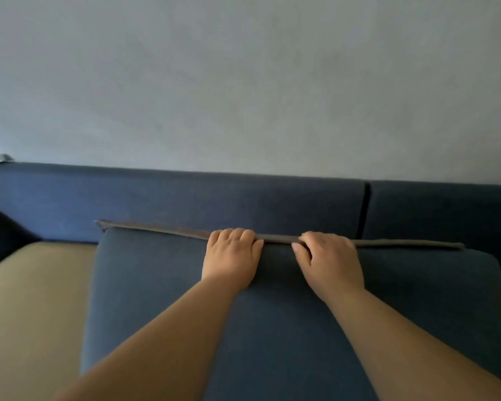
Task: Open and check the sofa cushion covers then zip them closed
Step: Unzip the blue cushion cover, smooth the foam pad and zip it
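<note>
A large dark blue sofa cushion (156,285) lies in front of me, tipped up so its far edge is on top. Along that edge runs a grey-brown zipper strip (162,228), from the left corner to the right corner. My left hand (232,256) grips the cushion's top edge near the middle, fingers curled over the strip. Just to its right, my right hand (327,259) pinches the zipper strip between thumb and fingers. The zipper pull is hidden under my fingers; I cannot tell whether the zipper is open.
The blue sofa backrest (171,198) runs behind the cushion, with a seam to a second back section (446,209) on the right. A tan bare seat base (32,299) shows on the left. A plain grey wall (243,82) rises behind.
</note>
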`<state>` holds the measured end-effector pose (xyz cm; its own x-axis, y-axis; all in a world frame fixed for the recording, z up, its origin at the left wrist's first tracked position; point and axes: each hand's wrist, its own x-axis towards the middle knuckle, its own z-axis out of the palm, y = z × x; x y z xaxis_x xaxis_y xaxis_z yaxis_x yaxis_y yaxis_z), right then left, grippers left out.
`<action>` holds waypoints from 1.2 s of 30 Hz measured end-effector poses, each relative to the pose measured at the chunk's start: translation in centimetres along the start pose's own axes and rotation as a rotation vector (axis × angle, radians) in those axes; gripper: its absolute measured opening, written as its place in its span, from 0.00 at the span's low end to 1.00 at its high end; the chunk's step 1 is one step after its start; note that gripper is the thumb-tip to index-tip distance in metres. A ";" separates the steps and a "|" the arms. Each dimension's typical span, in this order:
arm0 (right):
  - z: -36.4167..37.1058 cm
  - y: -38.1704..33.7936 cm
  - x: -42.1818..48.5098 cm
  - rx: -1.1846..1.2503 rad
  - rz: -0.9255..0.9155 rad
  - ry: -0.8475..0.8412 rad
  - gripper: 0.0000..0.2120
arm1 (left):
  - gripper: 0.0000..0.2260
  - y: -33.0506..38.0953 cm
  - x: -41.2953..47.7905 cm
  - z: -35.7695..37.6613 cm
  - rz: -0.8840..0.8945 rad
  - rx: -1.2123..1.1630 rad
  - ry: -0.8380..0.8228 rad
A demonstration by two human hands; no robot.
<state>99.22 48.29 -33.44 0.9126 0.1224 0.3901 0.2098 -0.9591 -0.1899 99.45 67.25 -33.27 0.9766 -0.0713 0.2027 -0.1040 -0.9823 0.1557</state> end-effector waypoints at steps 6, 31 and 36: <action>8.7 0.2 4.0 -0.010 0.134 -0.107 0.15 | 0.16 -2.7 5.6 6.7 -0.034 0.005 -0.057; 44.7 7.9 2.9 -0.020 0.273 -0.727 0.32 | 0.28 -9.8 13.3 43.6 -0.003 0.070 -0.478; 48.0 8.1 2.6 -0.121 0.248 -0.638 0.33 | 0.31 -10.7 13.8 47.3 -0.013 0.091 -0.431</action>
<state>120.16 53.14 -77.19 0.9641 -0.0137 -0.2651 -0.0384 -0.9953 -0.0885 122.92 68.57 -77.83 0.9691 -0.1054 -0.2232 -0.0928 -0.9935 0.0660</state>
